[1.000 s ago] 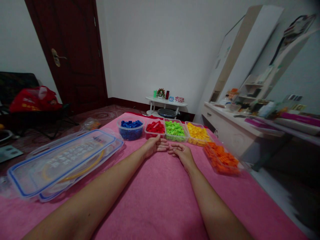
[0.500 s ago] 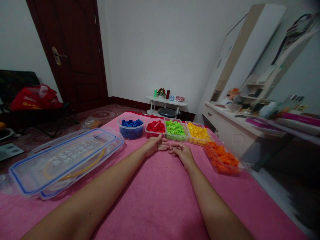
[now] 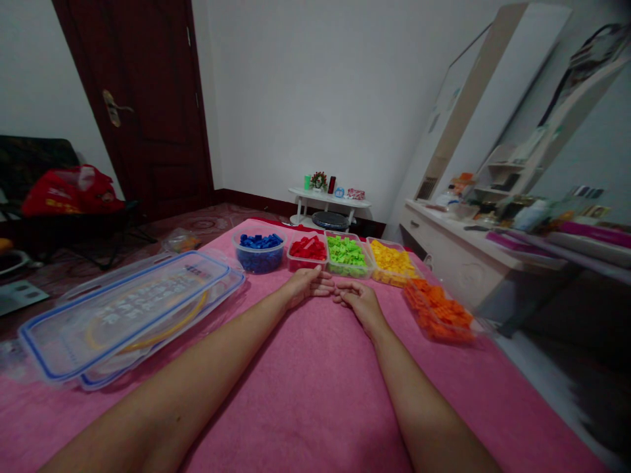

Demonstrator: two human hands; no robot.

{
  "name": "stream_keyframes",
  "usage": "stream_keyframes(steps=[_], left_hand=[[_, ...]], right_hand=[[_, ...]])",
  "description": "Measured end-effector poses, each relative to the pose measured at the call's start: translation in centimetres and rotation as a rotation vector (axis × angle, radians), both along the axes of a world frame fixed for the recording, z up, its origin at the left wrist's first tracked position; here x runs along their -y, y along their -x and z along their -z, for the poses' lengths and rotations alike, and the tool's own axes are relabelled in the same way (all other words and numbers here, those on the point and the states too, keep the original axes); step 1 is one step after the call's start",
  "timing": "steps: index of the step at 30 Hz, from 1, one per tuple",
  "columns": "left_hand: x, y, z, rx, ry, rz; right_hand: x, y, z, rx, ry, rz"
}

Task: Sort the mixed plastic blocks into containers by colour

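Note:
Both my hands lie on the pink towel-covered table (image 3: pixel 305 401), fingertips meeting in the middle. My left hand (image 3: pixel 305 286) rests flat with fingers stretched toward the right and holds nothing. My right hand (image 3: pixel 359 299) lies beside it, fingers loosely extended toward the left, also with nothing in it. Just beyond the hands stands a row of clear tubs of small bricks: blue (image 3: pixel 259 253), red (image 3: pixel 307 251), green (image 3: pixel 346 255) and yellow (image 3: pixel 392 261). A tub of orange bricks (image 3: pixel 438 310) sits to the right of my right hand.
A stack of clear lids with blue rims (image 3: pixel 128 312) lies on the table's left side. Off the right edge stands a white desk (image 3: pixel 458 259) crowded with items. A small white side table (image 3: pixel 328 200) and a dark door (image 3: pixel 148 105) lie beyond.
The view shifted slightly; my hands have stayed where they were on the towel.

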State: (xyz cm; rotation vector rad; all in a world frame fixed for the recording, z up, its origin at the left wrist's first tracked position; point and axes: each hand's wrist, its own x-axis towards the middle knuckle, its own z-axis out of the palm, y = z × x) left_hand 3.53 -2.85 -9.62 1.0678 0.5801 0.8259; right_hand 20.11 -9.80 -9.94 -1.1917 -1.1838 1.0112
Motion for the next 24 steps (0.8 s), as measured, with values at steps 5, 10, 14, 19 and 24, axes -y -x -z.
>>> stream_keyframes(steps=[5,10,14,19,24], left_hand=[[-0.1,-0.1,0.1,-0.011,-0.004,-0.004],[-0.1,-0.1,0.3,-0.021,-0.018,-0.012],[0.0,-0.1,0.3,-0.01,-0.03,0.004],[-0.1,0.0,0.4,-0.003,-0.055,0.016],[-0.2,-0.2,0.8,-0.023,-0.096,0.012]], right_hand=[[0.0,0.1,-0.1,0.017,-0.001,-0.004],[-0.1,-0.1,0.0,0.028,-0.007,-0.011],[0.0,0.4,0.3,0.07,-0.021,0.002],[1.3,0.1,-4.0,0.293,-0.153,0.049],[3.8,-9.1,-10.6,0.544,-0.414,0.708]])
